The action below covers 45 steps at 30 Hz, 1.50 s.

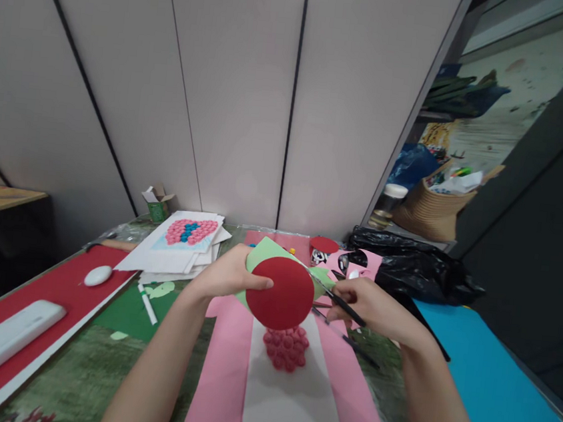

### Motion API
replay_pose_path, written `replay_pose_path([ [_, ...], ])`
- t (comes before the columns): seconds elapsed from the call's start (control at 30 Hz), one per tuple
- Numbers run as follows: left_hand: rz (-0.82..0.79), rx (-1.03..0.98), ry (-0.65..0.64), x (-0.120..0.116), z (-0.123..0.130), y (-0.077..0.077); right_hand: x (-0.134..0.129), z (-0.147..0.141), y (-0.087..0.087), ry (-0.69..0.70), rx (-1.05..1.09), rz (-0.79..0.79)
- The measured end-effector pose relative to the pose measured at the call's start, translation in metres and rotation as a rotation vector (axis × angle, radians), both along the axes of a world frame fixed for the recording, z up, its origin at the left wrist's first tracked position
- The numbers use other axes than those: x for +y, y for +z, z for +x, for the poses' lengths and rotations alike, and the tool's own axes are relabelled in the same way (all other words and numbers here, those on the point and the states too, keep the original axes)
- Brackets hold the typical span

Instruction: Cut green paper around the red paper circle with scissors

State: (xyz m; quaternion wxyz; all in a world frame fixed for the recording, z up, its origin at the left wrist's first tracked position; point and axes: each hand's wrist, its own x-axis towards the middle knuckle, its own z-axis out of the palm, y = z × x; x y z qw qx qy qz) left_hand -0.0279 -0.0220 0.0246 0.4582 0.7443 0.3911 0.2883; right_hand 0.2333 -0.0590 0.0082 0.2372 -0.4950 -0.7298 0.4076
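Observation:
My left hand (232,276) pinches a red paper circle (280,298) together with light green paper (264,251) behind it, the thumb lying on the red face. In my right hand (355,299) are black-handled scissors (337,299), their thin blades at the right edge of the green paper. Part of the green sheet sticks out beside the blades. Below the circle, a cluster of pink-red rounded pieces (286,349) lies on a white sheet (291,407), with pink paper (221,379) under it.
To the left are a white marker (148,306), a computer mouse (98,276), a long white device (7,336) and stacked sheets with a pink-and-blue picture (191,232). A black plastic bag (421,269) and blue sheet (496,374) lie right. Cabinet doors (243,99) stand behind the table.

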Motion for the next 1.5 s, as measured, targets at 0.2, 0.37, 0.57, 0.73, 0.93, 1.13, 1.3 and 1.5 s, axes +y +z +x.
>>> replay_pose_path([
  [0.2,0.013,-0.007,-0.011,0.0,0.001,-0.001,-0.001,0.001,0.001,-0.047,-0.053,0.032],
  [0.37,0.023,-0.003,-0.002,0.0,0.001,0.0,0.001,0.009,0.002,0.002,-0.113,0.003],
  [0.57,0.046,0.003,0.045,0.0,-0.003,0.002,-0.004,0.033,0.013,0.051,-0.088,-0.027],
  [0.73,0.055,0.126,-0.019,-0.007,0.009,0.002,-0.004,0.018,0.018,-0.164,0.226,0.119],
  [0.93,0.139,0.191,-0.155,-0.015,0.022,0.003,0.005,-0.013,0.003,-0.146,0.384,-0.013],
  [1.13,0.222,0.198,-0.206,-0.017,0.023,0.005,0.001,-0.024,-0.001,-0.084,0.258,0.005],
  [1.3,0.214,0.201,-0.166,-0.016,0.024,0.002,0.0,-0.028,-0.006,-0.058,0.238,0.056],
  [1.5,0.431,-0.039,0.208,-0.017,0.031,-0.001,0.007,-0.021,-0.007,-0.206,0.303,0.144],
])
